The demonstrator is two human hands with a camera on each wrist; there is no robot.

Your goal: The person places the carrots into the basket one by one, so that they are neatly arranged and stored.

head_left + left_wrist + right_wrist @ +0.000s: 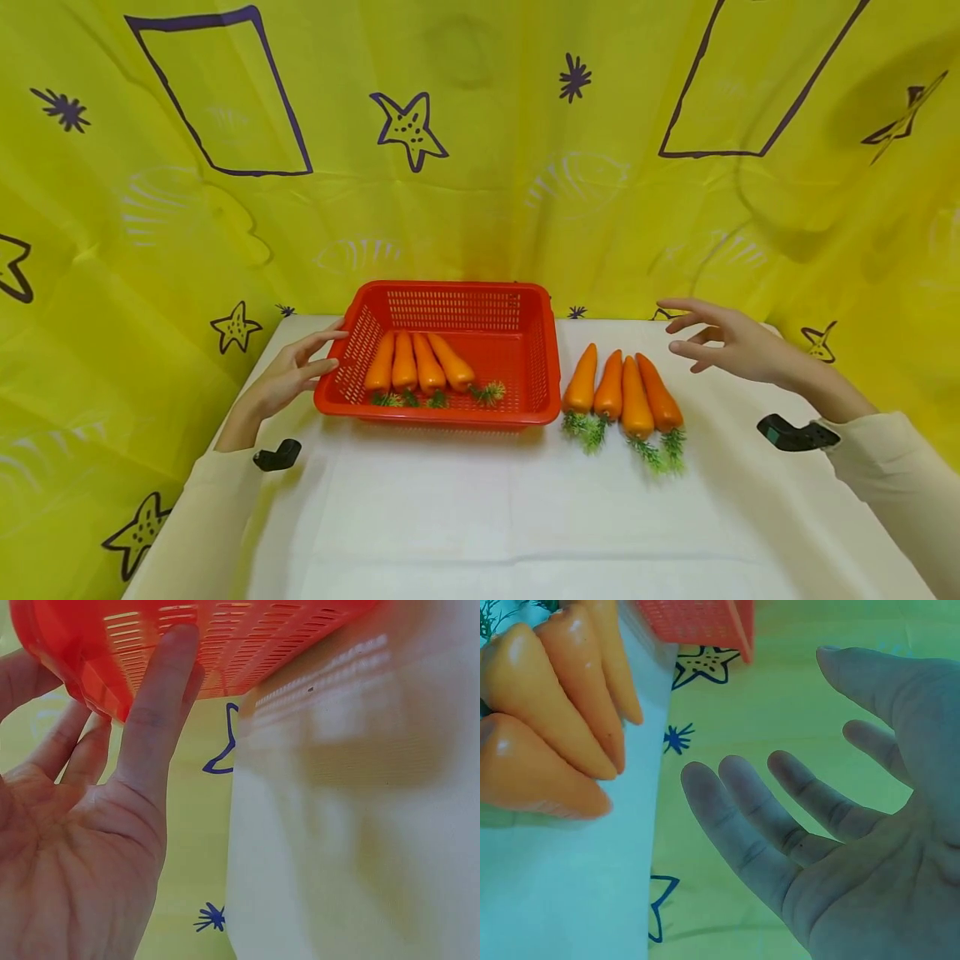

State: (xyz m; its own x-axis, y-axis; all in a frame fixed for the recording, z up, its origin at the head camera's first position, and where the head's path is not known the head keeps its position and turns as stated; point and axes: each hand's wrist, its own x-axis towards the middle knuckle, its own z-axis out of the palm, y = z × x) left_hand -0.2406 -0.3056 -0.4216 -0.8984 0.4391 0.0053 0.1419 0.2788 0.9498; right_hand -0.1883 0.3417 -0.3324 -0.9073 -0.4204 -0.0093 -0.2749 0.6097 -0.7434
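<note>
A red plastic basket (442,412) stands on the white-covered table, tilted slightly in the head view. Several orange carrots (427,367) with green tops lie side by side inside its left half. My left hand (288,375) touches the basket's left end, its fingers spread along the rim; in the left wrist view the thumb (154,712) lies straight against the slotted outer wall. Right of the basket, several more carrots (635,404) lie in a row, leafy ends toward me. Above and to the right of them my right hand (731,342) hovers, fingers apart and loosely bent, holding nothing.
A white cloth (510,517) covers the table. Behind and beside it hangs a yellow curtain (480,208) with dark drawn starfish and fish shapes, close to the basket's back side. Black wrist devices sit at the left cuff (232,467) and right cuff (862,442).
</note>
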